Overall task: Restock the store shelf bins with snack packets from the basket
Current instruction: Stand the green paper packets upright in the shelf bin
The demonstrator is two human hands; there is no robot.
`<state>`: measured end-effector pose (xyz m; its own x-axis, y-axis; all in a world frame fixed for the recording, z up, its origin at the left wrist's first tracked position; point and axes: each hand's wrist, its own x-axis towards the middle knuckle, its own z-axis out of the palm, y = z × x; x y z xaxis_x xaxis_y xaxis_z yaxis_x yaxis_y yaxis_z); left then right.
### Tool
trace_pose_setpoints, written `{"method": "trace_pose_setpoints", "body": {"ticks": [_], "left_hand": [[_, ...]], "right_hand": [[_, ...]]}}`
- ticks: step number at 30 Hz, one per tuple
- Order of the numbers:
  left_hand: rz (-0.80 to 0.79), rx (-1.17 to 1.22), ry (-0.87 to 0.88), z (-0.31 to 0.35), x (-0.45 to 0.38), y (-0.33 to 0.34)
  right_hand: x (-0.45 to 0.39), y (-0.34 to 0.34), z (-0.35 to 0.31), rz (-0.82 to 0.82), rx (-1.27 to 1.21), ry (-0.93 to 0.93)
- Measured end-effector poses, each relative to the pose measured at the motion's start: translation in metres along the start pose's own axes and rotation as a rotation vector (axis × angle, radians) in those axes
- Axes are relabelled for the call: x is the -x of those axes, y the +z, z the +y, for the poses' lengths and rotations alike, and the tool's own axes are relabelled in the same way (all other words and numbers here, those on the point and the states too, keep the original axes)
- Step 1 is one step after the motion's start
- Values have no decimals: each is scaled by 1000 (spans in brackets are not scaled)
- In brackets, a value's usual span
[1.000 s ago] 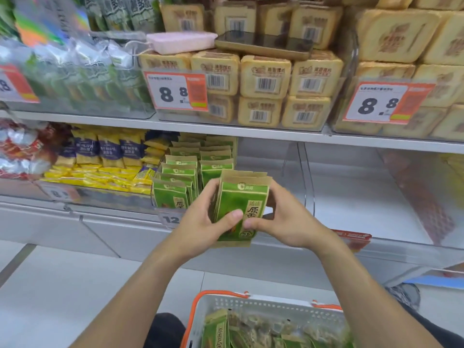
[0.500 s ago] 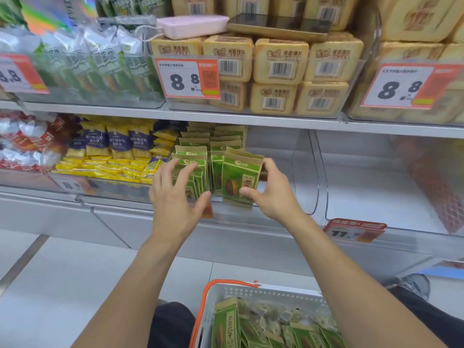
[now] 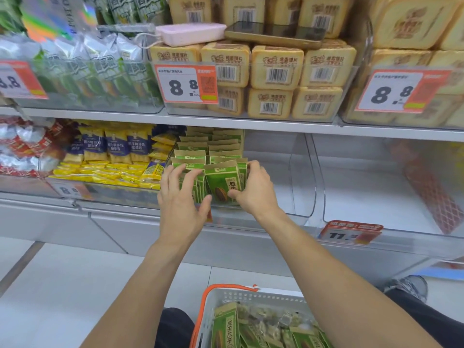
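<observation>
Green and tan snack packets point(image 3: 222, 180) stand in rows inside a clear bin point(image 3: 302, 177) on the lower shelf. My right hand point(image 3: 256, 189) grips the front stack of packets from the right, thumb on its face. My left hand point(image 3: 179, 194) has spread fingers touching the left row of green packets point(image 3: 188, 156). Below, a white basket point(image 3: 251, 297) with an orange handle holds more green packets point(image 3: 226, 325) and some clear ones.
To the left sit bins of yellow and blue packets point(image 3: 115, 156) and red ones point(image 3: 27, 144). The right bin point(image 3: 391, 187) holds little. The upper shelf carries tan boxes point(image 3: 276, 71), a pink case point(image 3: 193, 33) and a phone point(image 3: 275, 33). A shoe point(image 3: 406, 287) stands right.
Both hands carried the stack of green packets from in front of the shelf into the bin. My left hand let go and spread against the left row; my right hand keeps its hold.
</observation>
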<state>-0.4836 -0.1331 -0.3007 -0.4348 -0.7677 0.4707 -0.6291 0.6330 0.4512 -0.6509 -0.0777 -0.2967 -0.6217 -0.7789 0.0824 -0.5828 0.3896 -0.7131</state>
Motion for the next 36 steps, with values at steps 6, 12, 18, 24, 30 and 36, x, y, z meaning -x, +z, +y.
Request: {"method": "trace_pose_setpoints", "body": {"ticks": [6, 12, 18, 24, 30, 36], "left_hand": [[21, 17, -21, 1, 1, 2], [22, 19, -34, 3, 2, 4], [47, 43, -38, 4, 4, 5], [347, 176, 24, 25, 11, -2], [-80, 465, -182, 67, 69, 38], [-726, 293, -316, 76, 172, 116]], "right_hand": [[-2, 6, -4, -76, -18, 40], [1, 2, -7, -98, 95, 30], [9, -9, 1, -80, 151, -43], [45, -51, 21, 171, -10, -314], [103, -67, 100, 65, -40, -246], [156, -44, 230, -390, 134, 101]]}}
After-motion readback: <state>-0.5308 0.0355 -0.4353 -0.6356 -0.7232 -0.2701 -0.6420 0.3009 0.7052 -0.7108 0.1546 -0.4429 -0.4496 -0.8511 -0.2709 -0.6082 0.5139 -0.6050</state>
